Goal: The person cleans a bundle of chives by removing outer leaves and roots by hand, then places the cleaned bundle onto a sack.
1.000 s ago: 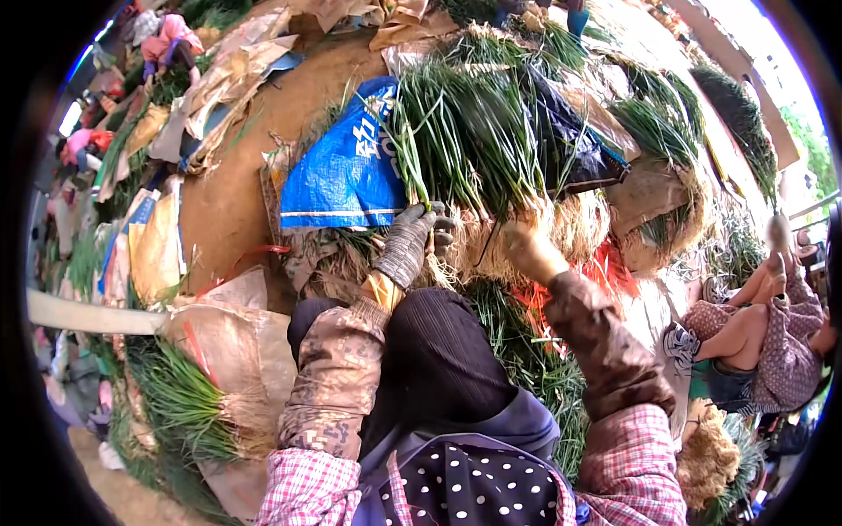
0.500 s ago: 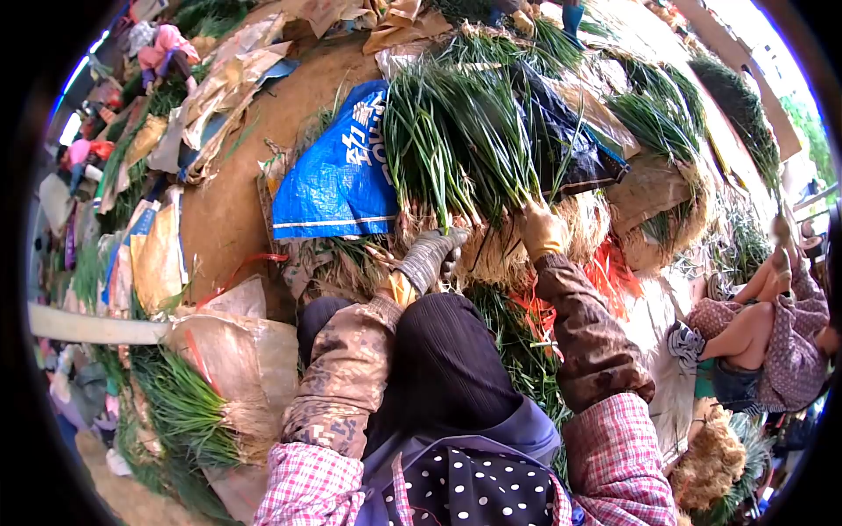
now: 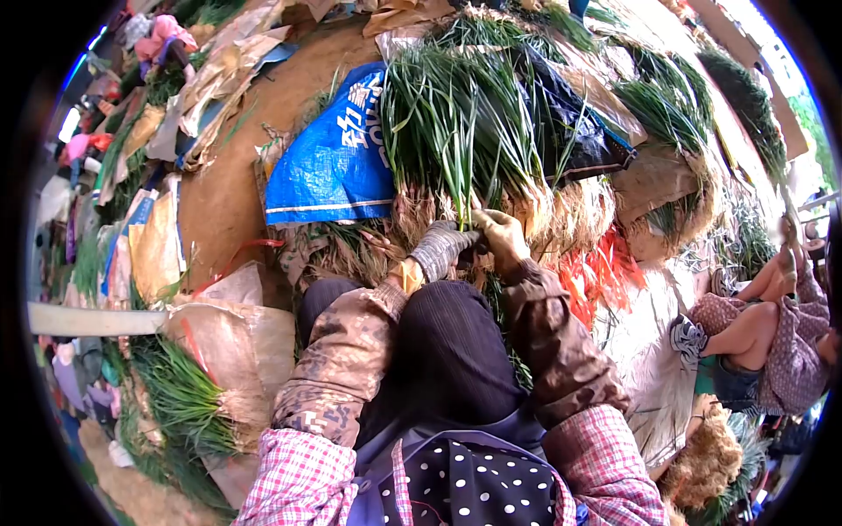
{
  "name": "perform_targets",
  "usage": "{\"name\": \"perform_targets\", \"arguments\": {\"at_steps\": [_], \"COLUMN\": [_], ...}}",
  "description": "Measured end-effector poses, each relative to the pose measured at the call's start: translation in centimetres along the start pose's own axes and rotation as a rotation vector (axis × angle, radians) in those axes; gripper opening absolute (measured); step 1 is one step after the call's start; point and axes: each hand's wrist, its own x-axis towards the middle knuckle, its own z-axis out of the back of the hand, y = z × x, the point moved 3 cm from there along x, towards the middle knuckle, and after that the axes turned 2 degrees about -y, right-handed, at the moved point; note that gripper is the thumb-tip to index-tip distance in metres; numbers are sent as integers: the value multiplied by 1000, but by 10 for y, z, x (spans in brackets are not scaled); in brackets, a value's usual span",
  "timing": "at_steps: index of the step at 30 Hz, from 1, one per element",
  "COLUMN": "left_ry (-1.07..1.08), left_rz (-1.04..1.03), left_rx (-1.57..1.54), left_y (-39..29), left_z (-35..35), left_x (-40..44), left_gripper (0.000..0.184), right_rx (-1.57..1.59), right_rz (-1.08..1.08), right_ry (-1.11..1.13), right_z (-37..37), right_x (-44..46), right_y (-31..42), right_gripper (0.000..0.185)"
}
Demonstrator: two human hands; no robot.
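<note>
My left hand (image 3: 441,249), in a grey knitted glove, is closed around the lower ends of a few green onions (image 3: 461,158) held upright above my knee. My right hand (image 3: 502,235), in a tan glove, is beside it with its fingers pinched at the base of the same stalks. Just beyond both hands lies a thick heap of green onions (image 3: 517,131), leaves pointing away and pale roots (image 3: 561,215) toward me. The roots under my hands are partly hidden.
A blue printed sack (image 3: 329,167) lies left of the heap and a black sheet (image 3: 579,131) right of it. Red plastic strips (image 3: 601,276) lie near my right forearm. At the left is another onion bunch (image 3: 180,386). A person (image 3: 759,337) sits at the right.
My right hand has come left from the roots of the heap to the stalks at my left hand. The left hand stays closed on its green onions.
</note>
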Motion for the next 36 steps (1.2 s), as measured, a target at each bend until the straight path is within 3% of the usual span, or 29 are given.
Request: {"name": "perform_targets", "arguments": {"at_steps": [2, 3, 4, 6, 8, 10, 11, 12, 15, 16, 17, 18, 22, 24, 26, 28, 29, 30, 32, 33, 34, 35, 36], "left_ry": [-44, -73, -107, -179, -194, -116, -80, -96, 18, 41, 45, 53, 131, 183, 166, -67, 39, 47, 61, 87, 116, 146, 91], "left_rz": [0, -13, 73, 3, -101, -8, -82, -2, 94, 97, 116, 108, 95, -45, -182, -172, -49, -40, -8, -58, -110, -168, -258], "left_rx": [74, 249, 112, 87, -1, -112, -276, -454, -503, -468, -444, -429, -446, -459, -359, 228, -1, 79, 106, -8, -123, -240, -69], "left_y": [32, 64, 31, 4, 13, 17, 29, 27, 30, 31, 25, 20, 11, 21, 18, 16, 19, 12, 10, 16, 27, 30, 26], "left_z": [10, 26, 18, 20, 28, 29, 30, 23, 21, 21, 18, 16, 9, 6, 1, 15, 14, 13, 14, 14, 16, 18, 20], "left_x": [38, 77, 33, 0, 9, 11, 21, 14, 12, 15, 7, 5, -6, 10, 15, 16, 14, 8, 8, 9, 12, 15, 19], "left_gripper": [23, 26, 22, 19, 15, 15, 18, 18, 16, 15, 15, 14, 14, 20, 20, 22, 23, 22, 20, 19, 19, 19, 19], "right_rx": [-18, -190, -379, -960, -1320, -1459, -1480, -1246, -1670, -1403, -1366, -1315, -1360, -1268, -1288, -1117, -1101, -978, -834, -737, -461, -379, -300], "right_rz": [75, 112, 183, 524, 435, 371, 156, 536, 673, 590, 621, 507, 705, 927, 801, 955, 758, 466, 400, 338, 225, 220, 216], "right_ry": [-16, -89, -214, -357, -15, 309, 288, -109, -653, -658, -657, -441, -408, -338, -227, -173, -169, -81, -138, -16, 2, 17, 29], "right_z": [-3, -7, -8, 5, 15, 16, 15, 32, 68, 71, 78, 84, 61, 37, 14, 2, 2, 3, 4, 2, -5, -9, -11], "right_x": [21, 16, 12, 17, 6, -25, -27, -26, 22, 22, 35, 42, 1, -44, -80, -98, -96, -88, -56, -41, -32, -13, 3], "right_y": [-14, -11, -13, -33, -68, -66, -43, -32, 21, 51, 60, 66, 73, 61, 45, 32, 33, 38, 32, 27, 24, 13, 4], "right_gripper": [24, 20, 16, 14, 13, 15, 14, 21, 32, 33, 31, 28, 21, 23, 28, 30, 35, 46, 58, 67, 51, 43, 34]}}
